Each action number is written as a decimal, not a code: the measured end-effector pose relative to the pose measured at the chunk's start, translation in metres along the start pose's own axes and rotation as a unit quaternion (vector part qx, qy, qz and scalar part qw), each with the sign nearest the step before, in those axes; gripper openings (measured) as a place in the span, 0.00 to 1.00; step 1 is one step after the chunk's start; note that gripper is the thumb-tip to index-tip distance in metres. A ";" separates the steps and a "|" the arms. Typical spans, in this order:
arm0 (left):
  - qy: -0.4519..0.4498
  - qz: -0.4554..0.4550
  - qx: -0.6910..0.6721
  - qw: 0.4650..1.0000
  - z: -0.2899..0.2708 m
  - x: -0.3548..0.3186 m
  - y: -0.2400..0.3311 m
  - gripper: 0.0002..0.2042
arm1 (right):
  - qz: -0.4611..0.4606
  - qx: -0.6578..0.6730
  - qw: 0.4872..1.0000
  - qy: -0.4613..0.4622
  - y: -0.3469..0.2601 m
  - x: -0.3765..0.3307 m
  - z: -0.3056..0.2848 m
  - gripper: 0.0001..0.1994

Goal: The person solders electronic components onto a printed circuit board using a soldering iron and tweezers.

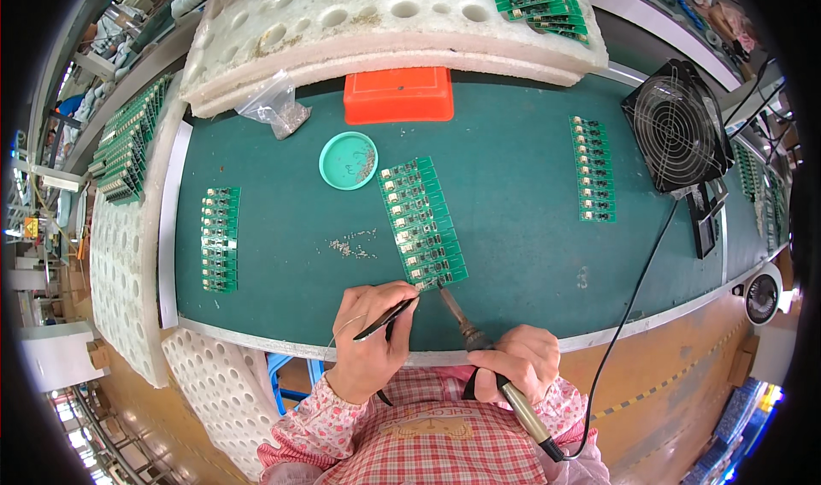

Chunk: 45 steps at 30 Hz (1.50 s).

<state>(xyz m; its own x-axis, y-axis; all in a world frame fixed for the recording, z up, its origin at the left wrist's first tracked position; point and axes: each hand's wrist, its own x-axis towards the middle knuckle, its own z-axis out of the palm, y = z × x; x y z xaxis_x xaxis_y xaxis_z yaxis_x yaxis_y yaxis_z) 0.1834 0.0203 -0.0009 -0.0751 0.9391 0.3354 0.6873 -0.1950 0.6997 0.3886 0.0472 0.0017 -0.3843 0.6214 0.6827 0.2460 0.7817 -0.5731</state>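
Your left hand [369, 340] is closed around black tweezers [386, 318], their tips at the near end of the green circuit-board panel [422, 221] lying in the middle of the green mat [522, 228]. Your right hand [523, 361] is wrapped tight on a soldering iron [479, 341], its tip touching that same near corner of the panel. A round teal dish [348, 161] sits just beyond the panel's far end, with an orange box [398, 95] behind it.

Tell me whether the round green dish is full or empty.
Nearly empty: the round green dish holds only a small scatter of tiny parts near its right side; most of its floor shows bare.
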 end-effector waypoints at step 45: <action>-0.165 0.168 0.012 0.972 0.003 -0.005 0.018 0.10 | 0.043 -0.160 0.976 -0.139 0.010 -0.007 -0.052 0.18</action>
<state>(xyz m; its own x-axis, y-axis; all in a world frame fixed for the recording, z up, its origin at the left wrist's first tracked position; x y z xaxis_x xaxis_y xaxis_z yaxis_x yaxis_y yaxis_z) 0.1979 0.0130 0.0083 0.3899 0.8640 0.3186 0.6505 -0.5033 0.5688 0.4401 0.0531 0.0151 -0.5655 0.6826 0.4629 0.5369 0.7307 -0.4216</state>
